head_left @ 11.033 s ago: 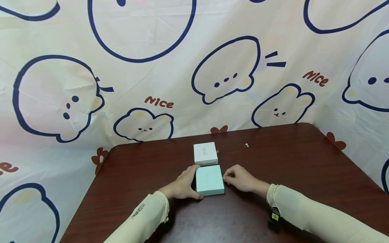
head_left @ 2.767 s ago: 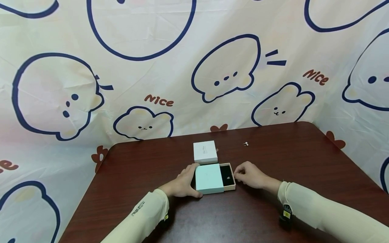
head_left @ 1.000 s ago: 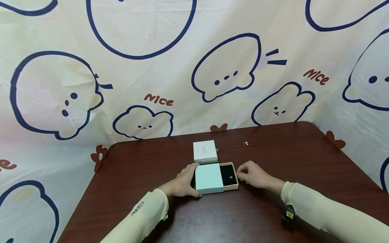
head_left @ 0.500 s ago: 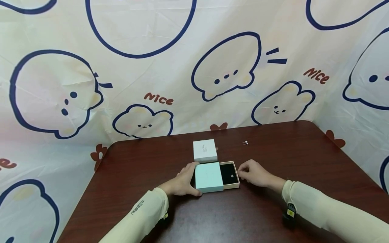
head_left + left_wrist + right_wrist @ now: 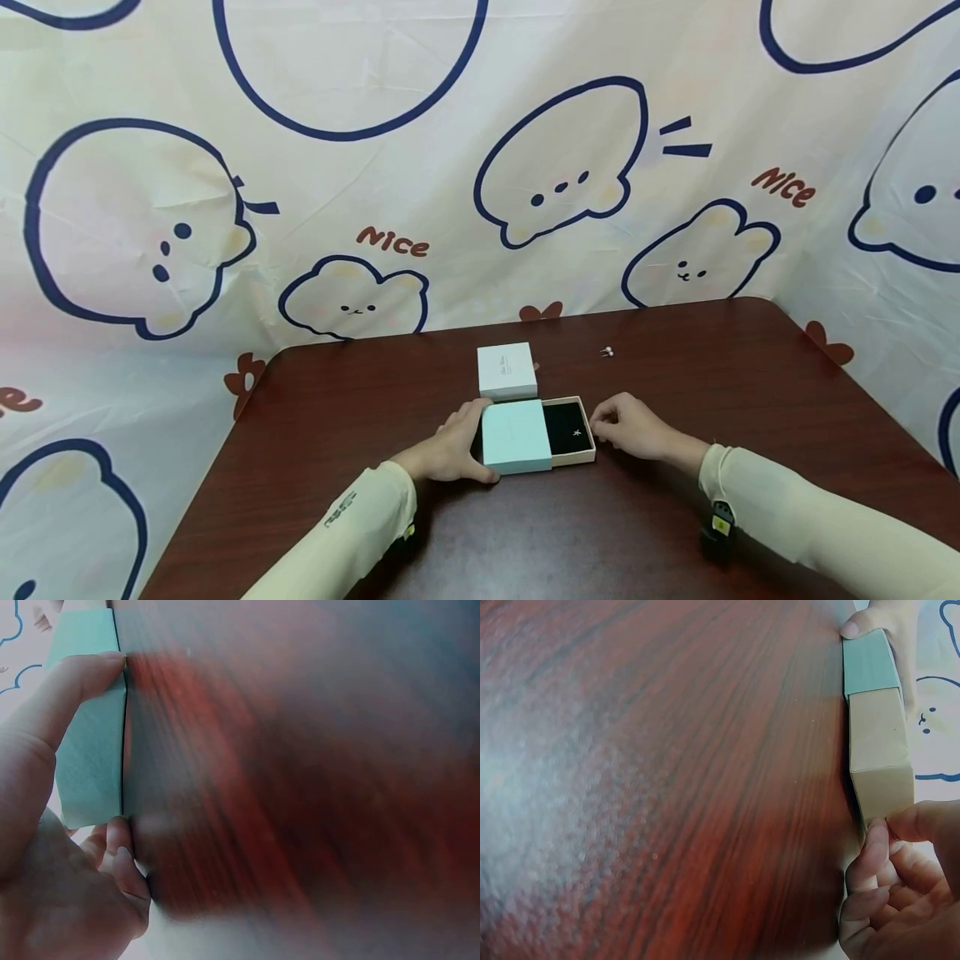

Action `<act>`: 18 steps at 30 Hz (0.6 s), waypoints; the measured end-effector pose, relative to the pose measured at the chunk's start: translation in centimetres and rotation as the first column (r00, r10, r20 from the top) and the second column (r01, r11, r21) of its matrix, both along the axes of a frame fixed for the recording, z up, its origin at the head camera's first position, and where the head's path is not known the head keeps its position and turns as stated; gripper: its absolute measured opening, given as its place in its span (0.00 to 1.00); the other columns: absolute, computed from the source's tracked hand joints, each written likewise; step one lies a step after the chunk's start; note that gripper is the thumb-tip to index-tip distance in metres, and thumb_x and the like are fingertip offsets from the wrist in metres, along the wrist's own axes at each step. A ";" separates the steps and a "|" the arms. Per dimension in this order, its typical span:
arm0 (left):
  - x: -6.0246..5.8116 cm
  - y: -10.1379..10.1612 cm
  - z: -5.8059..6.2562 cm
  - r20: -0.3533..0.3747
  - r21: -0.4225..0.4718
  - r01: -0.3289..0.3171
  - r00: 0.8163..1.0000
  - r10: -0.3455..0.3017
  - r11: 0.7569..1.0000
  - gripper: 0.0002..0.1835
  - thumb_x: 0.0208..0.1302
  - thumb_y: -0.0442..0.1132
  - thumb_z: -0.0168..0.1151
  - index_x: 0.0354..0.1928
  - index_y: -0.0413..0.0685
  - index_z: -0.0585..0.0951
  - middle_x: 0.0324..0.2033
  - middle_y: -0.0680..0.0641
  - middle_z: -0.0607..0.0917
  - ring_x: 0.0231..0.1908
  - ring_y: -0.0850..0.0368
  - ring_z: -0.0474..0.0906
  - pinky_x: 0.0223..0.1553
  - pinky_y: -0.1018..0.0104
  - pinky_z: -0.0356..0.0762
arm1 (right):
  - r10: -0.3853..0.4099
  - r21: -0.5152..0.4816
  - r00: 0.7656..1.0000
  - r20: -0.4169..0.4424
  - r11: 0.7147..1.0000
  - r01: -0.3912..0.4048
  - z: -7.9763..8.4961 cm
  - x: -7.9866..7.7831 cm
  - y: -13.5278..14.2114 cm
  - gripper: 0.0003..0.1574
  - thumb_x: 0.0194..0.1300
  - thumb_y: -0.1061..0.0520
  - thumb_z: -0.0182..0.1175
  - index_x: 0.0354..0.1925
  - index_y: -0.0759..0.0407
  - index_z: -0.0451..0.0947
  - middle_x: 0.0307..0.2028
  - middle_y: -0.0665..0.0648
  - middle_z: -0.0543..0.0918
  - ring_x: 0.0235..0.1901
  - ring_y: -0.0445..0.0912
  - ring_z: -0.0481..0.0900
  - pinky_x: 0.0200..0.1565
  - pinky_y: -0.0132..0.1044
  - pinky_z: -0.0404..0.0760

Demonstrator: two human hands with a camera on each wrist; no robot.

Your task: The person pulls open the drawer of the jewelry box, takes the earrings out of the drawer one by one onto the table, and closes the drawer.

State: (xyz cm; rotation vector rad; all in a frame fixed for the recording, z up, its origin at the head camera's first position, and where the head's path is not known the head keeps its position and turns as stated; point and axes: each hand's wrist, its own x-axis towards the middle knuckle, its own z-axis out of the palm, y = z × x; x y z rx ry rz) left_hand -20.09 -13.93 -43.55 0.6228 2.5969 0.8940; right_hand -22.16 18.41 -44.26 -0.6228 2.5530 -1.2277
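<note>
A mint-green jewelry box sleeve lies on the table, with its cream drawer slid partly out to the right. Black lining fills the drawer, and a small silvery star-shaped piece rests on it. My left hand grips the sleeve from its left, thumb on the near side and fingers at the far corner. With thumb and index finger, my right hand pinches at the middle of the drawer's end; whatever lies between the fingertips is hidden.
Right behind the sleeve stands a white box with small print on top. A pair of tiny white-headed items, like stud earrings, lies farther back to the right. A patterned cloth hangs beyond the dark wooden table.
The drawer was fully inside the sleeve at first; my right hand has drawn it rightward, bringing the lining and star into view. My left hand has held the sleeve in place throughout.
</note>
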 end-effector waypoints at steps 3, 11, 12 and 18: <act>0.0 0.0 0.0 0.007 0.001 -0.001 1.000 0.001 1.000 0.60 0.50 0.48 0.80 0.78 0.45 0.51 0.70 0.39 0.62 0.67 0.43 0.61 0.66 0.38 0.56 | -0.005 0.002 1.000 0.005 1.000 0.005 0.1 0.1 0.0 0.11 0.67 0.66 0.55 0.32 0.63 0.84 0.23 0.52 0.77 0.19 0.39 0.71 0.25 0.33 0.74; 0.1 0.0 0.1 0.013 0.004 0.005 1.000 -0.005 1.000 0.59 0.50 0.48 0.80 0.77 0.46 0.52 0.69 0.40 0.64 0.66 0.43 0.61 0.65 0.39 0.57 | 0.006 -0.012 1.000 -0.006 1.000 -0.006 0.3 0.3 0.1 0.11 0.66 0.66 0.55 0.33 0.65 0.84 0.23 0.53 0.79 0.19 0.38 0.72 0.25 0.32 0.74; 0.1 0.0 0.1 0.012 0.004 0.004 1.000 -0.005 1.000 0.59 0.50 0.48 0.80 0.77 0.46 0.52 0.69 0.40 0.64 0.66 0.43 0.61 0.65 0.39 0.57 | 0.003 -0.009 1.000 -0.007 1.000 -0.003 0.3 0.3 0.1 0.11 0.66 0.66 0.55 0.32 0.65 0.84 0.22 0.53 0.79 0.18 0.38 0.72 0.25 0.32 0.74; 0.0 -0.1 0.0 0.011 0.006 -0.001 1.000 0.001 1.000 0.59 0.50 0.48 0.80 0.78 0.47 0.52 0.70 0.40 0.63 0.66 0.43 0.61 0.66 0.39 0.57 | -0.011 0.013 1.000 -0.011 1.000 0.011 0.3 0.3 0.3 0.11 0.66 0.66 0.55 0.32 0.64 0.84 0.22 0.51 0.77 0.18 0.39 0.72 0.25 0.33 0.74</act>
